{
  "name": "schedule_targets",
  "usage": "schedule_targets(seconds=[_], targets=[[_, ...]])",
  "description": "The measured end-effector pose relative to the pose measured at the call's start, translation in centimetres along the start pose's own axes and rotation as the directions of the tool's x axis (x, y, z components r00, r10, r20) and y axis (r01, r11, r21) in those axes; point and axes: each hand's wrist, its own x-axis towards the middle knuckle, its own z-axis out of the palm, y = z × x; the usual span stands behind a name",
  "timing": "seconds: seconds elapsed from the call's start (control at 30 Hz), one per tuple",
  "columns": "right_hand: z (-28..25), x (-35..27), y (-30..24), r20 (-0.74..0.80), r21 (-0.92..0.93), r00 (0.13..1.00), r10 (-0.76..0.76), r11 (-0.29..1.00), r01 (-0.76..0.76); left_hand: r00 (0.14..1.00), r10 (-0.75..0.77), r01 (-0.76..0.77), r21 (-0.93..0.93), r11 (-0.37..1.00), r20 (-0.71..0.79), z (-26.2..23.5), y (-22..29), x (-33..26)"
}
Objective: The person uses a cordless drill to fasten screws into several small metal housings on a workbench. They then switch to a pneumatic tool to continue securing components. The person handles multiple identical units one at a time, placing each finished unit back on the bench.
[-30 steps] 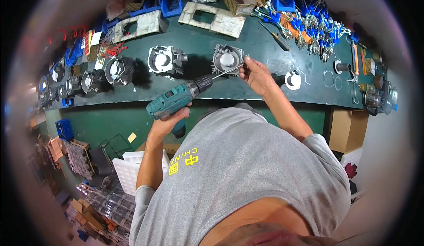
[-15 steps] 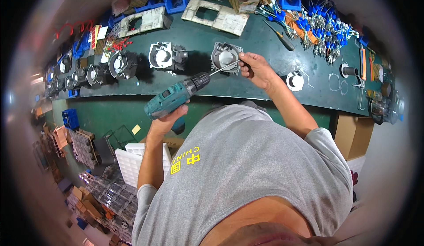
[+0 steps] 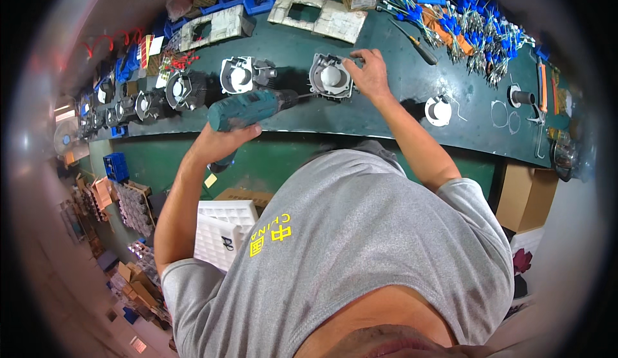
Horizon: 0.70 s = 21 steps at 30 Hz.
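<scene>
Drill (image 3: 246,110) in left hand (image 3: 222,142) points right, long axis crosswise

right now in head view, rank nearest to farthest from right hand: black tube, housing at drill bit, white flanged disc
1. Finned housing, just left of your right hand
2. White flanged disc, to its right
3. Black tube, farther right
</scene>
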Motion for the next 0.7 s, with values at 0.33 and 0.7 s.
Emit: schedule_targets(seconds=[0.33,0.7], targets=[[0.5,0.2,0.9,0.057,0.126,0.998,0.041,0.991,-0.048,0.997,0.015,-0.045,0.385,0.922,0.080,0.0,5.5,2.6],[0.8,-0.1,0.4,0.036,0.160,0.996,0.086,0.983,-0.091,0.995,0.011,-0.059,0.530,0.846,0.095,1.1,8.5,4.0]])
